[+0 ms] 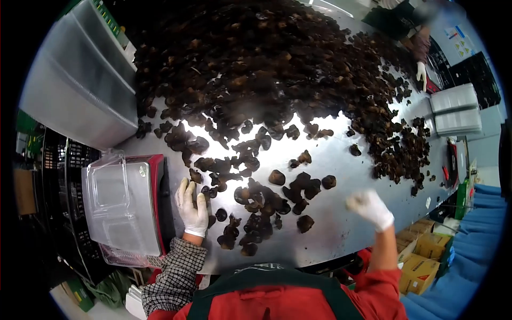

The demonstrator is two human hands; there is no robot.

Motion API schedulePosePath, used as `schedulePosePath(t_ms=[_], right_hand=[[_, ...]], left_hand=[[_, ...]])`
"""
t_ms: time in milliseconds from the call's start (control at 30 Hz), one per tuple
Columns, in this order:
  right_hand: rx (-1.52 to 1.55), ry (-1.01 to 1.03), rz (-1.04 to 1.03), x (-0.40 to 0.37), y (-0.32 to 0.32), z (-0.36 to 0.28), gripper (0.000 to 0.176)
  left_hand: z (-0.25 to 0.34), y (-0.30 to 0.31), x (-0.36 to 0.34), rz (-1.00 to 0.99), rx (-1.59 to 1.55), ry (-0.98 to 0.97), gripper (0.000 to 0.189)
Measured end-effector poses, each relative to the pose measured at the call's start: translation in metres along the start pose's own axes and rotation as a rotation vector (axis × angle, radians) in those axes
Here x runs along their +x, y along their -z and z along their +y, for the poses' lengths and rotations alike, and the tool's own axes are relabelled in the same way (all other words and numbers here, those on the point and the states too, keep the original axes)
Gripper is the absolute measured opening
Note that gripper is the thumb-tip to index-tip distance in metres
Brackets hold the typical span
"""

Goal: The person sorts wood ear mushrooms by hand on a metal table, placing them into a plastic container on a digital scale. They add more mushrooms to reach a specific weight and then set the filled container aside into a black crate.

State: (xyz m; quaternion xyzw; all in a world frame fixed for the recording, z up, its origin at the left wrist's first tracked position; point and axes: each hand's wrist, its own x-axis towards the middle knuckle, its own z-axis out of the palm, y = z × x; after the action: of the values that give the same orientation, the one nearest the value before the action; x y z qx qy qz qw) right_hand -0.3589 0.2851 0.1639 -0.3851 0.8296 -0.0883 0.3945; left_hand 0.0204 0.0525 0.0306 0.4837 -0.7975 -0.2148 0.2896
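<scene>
My left hand point(193, 209), in a white glove, rests at the left side of the metal table point(341, 234) with its fingers stretched and apart. Dark brown wood ear mushrooms point(261, 200) lie in loose clusters just right of its fingertips. My right hand point(372, 208), also gloved, is over the table to the right of those clusters, somewhat blurred. Its fingers look curled in, and what they hold, if anything, does not show. A scale point(133, 208) with a red edge stands left of my left hand, with a clear plastic box point(109, 184) on it.
A large heap of wood ear mushrooms point(256, 64) covers the far table. Tall stacks of clear plastic containers point(85, 80) stand at the left. Across the table is a co-worker's gloved hand point(421, 76), near stacked containers point(456, 109). Cardboard boxes point(418, 272) sit below right.
</scene>
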Motion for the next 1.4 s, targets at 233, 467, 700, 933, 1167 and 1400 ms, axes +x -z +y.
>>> schedulePosePath(t_ms=[233,467,700,933,1167,1400], right_hand=[[-0.139,0.392,0.354,0.044,-0.010,-0.054,0.031],[-0.316,0.346,0.463,0.234,-0.032,-0.209,0.085],[-0.241,0.813,0.250,0.097,-0.093,-0.116,0.060],[-0.188,0.713,0.570,0.113,-0.044,-0.112,0.044],[-0.461,0.458,0.462,0.190,-0.069,-0.166,0.074],[-0.339,0.464,0.554,0.073,-0.057,-0.054,0.052]], left_hand=[[-0.001,0.002,-0.001,0.006,-0.030,0.006,0.041],[0.000,0.001,0.000,0.013,-0.024,0.001,0.040],[0.001,0.002,0.001,0.012,-0.029,-0.013,0.043],[0.000,0.001,0.000,0.013,-0.031,-0.021,0.043],[-0.002,-0.001,-0.001,0.010,-0.025,-0.010,0.041],[-0.003,-0.001,-0.001,0.011,-0.022,-0.038,0.043]])
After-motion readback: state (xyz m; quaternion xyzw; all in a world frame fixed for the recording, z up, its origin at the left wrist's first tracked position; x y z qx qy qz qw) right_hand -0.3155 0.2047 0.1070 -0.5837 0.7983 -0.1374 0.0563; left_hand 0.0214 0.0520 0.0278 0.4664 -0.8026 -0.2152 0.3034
